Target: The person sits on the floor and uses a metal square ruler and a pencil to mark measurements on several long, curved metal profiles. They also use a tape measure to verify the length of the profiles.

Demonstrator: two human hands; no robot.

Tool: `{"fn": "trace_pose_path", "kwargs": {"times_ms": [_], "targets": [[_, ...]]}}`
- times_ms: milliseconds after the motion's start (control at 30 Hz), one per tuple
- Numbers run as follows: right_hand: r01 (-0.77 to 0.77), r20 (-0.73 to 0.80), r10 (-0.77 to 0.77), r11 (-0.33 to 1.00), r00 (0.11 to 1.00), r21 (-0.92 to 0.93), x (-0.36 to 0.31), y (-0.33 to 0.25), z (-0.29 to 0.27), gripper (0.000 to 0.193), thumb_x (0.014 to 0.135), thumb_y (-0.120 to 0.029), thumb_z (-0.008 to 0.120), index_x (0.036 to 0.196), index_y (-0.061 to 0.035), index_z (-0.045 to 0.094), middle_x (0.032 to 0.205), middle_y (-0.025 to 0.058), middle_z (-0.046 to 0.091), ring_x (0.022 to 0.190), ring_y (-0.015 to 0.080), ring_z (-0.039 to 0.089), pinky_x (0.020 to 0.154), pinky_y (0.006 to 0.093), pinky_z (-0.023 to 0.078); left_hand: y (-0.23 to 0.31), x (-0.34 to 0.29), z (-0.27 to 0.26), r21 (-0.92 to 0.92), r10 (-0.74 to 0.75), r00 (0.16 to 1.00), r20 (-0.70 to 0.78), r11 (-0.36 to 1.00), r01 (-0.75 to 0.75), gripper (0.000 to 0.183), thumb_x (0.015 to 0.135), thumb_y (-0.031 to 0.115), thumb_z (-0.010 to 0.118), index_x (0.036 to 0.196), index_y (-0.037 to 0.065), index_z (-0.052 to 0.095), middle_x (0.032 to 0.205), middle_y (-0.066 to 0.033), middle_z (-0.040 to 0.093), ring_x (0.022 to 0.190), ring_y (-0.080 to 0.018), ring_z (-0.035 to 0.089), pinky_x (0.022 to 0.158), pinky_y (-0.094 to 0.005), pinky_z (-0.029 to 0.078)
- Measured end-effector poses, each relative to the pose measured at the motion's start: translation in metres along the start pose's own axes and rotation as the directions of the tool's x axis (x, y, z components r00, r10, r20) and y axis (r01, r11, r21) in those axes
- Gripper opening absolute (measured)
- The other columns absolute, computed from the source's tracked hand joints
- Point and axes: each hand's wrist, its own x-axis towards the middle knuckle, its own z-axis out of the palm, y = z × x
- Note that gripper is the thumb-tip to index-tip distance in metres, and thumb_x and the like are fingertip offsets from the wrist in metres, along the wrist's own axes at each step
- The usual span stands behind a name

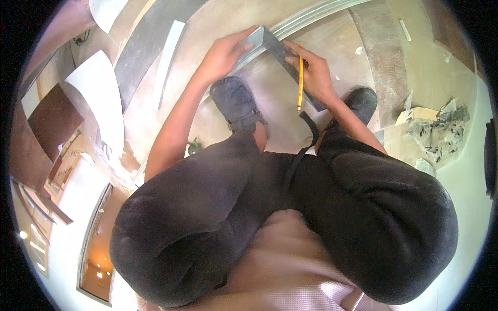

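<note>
A long silvery metal channel (314,17) runs from the far right down to a spot in front of my feet. My left hand (226,56) is closed around its near end, thumb on top. Across the channel lies a dark flat bar (282,58), perhaps one leg of a square, slanting toward my right shoe. My right hand (314,73) grips this bar by its right edge. A yellow pencil (300,85) is tucked in the same hand, pointing down toward me. The right hand's lower fingers are partly hidden.
I squat with a left shoe (236,101) and a right shoe (362,103) on the dusty floor. A pale strip (169,65) lies left. Crumpled plastic sheeting (441,129) is at right. White panel (101,98) and brown board pieces (54,122) are at far left.
</note>
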Motion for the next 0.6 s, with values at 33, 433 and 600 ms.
{"fn": "trace_pose_path", "kwargs": {"times_ms": [33, 433, 600], "targets": [[-0.016, 0.027, 0.014, 0.999, 1.0, 0.038, 0.002, -0.005, 0.0, 0.045, 0.101, -0.022, 0.074, 0.144, -0.01, 0.067, 0.106, 0.0223, 0.076, 0.088, 0.0367, 0.074, 0.082, 0.0402, 0.057, 0.001, -0.003, 0.0, 0.011, 0.009, 1.0, -0.028, 1.0, -0.009, 0.059, 0.104, 0.014, 0.068, 0.161, 0.018, 0.053, 0.136, -0.0164, 0.074, 0.124, -0.022, 0.07, 0.105, -0.0387, 0.053], [-0.19, -0.064, 0.208, 0.957, 0.976, 0.22, 0.011, -0.006, 0.018, 0.04, 0.097, -0.027, 0.079, 0.131, -0.0073, 0.076, 0.095, 0.0194, 0.078, 0.081, 0.0261, 0.074, 0.078, 0.0373, 0.057, 0.011, -0.003, 0.01, -0.14, -0.047, 0.996, -0.07, 0.99, 0.037, 0.049, 0.105, 0.011, 0.068, 0.153, 0.017, 0.062, 0.143, -0.0036, 0.071, 0.111, -0.0146, 0.07, 0.1, -0.0347, 0.055], [-0.166, -0.063, 0.185, 0.958, 0.981, 0.232, 0.01, 0.0, 0.019, 0.039, 0.097, -0.026, 0.078, 0.132, -0.008, 0.077, 0.1, 0.0222, 0.079, 0.084, 0.0262, 0.075, 0.08, 0.0374, 0.057, 0.022, -0.007, 0.015, -0.06, -0.044, 0.991, -0.13, 0.998, 0.037, 0.049, 0.103, 0.013, 0.072, 0.151, 0.016, 0.064, 0.144, -0.003, 0.071, 0.102, -0.0105, 0.067, 0.097, -0.031, 0.055]]}}
